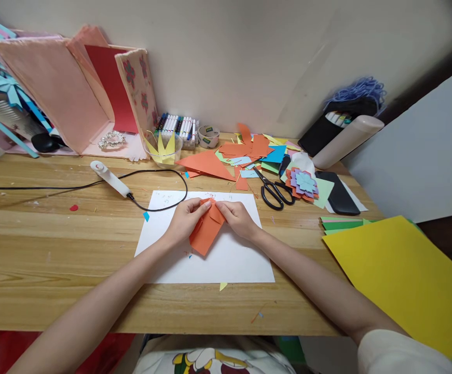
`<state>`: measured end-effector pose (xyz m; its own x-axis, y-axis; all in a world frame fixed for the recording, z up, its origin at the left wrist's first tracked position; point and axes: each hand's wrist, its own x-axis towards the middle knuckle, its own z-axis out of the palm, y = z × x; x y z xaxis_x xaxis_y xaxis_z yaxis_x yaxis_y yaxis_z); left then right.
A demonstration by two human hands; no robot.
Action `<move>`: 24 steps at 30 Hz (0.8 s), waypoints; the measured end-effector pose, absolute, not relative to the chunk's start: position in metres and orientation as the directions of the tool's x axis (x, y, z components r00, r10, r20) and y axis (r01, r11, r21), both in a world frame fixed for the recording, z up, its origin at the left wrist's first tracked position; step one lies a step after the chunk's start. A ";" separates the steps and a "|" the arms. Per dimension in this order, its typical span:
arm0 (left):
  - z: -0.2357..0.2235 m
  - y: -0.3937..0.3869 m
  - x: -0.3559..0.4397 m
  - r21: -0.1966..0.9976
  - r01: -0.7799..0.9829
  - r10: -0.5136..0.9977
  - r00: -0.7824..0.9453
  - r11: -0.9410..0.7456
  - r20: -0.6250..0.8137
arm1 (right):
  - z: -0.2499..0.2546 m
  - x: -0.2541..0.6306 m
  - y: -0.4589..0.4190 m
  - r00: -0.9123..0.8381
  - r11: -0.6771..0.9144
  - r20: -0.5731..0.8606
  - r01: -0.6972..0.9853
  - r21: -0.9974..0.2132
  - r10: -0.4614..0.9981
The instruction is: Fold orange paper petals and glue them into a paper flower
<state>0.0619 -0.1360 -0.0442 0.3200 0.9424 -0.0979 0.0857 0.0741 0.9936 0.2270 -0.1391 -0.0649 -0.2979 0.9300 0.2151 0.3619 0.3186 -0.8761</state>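
An orange folded paper piece (206, 231) lies over a white sheet (218, 259) in the middle of the wooden desk. My left hand (185, 221) pinches its upper left edge with fingers closed. My right hand (238, 218) pinches the upper right edge the same way. The paper's lower point juts out below both hands. The fingertips of the two hands nearly meet at the top of the piece.
Black scissors (274, 192) and a layered paper flower (302, 183) lie to the right, behind them orange and blue scraps (241, 153). A white glue gun (109, 177) with black cable lies left. Yellow card (400, 280) overhangs the right edge. Markers (179, 126), tape roll (209, 136) at back.
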 end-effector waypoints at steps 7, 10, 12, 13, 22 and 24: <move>-0.040 -0.133 0.061 0.981 0.175 0.928 0.347 0.083 -0.140 | -0.066 0.226 -0.141 -0.266 0.366 0.268 0.460 -0.809 0.926; -0.039 -0.132 0.060 0.980 0.175 0.911 0.383 0.091 -0.153 | -0.064 0.227 -0.140 -0.277 0.331 0.228 0.417 -0.846 0.933; -0.039 -0.132 0.060 0.975 0.201 0.905 0.393 0.089 -0.164 | -0.062 0.228 -0.139 -0.284 0.295 0.196 0.363 -0.884 0.939; -0.039 -0.132 0.060 0.972 0.218 0.902 0.397 0.086 -0.169 | -0.061 0.229 -0.137 -0.285 0.277 0.184 0.334 -0.901 0.941; -0.046 -0.132 0.061 0.942 0.337 0.916 0.380 -0.006 -0.130 | -0.057 0.229 -0.136 -0.339 0.261 0.149 0.314 -0.913 0.929; -0.047 -0.132 0.061 0.943 0.332 0.916 0.383 -0.017 -0.118 | -0.057 0.228 -0.137 -0.331 0.273 0.160 0.332 -0.903 0.930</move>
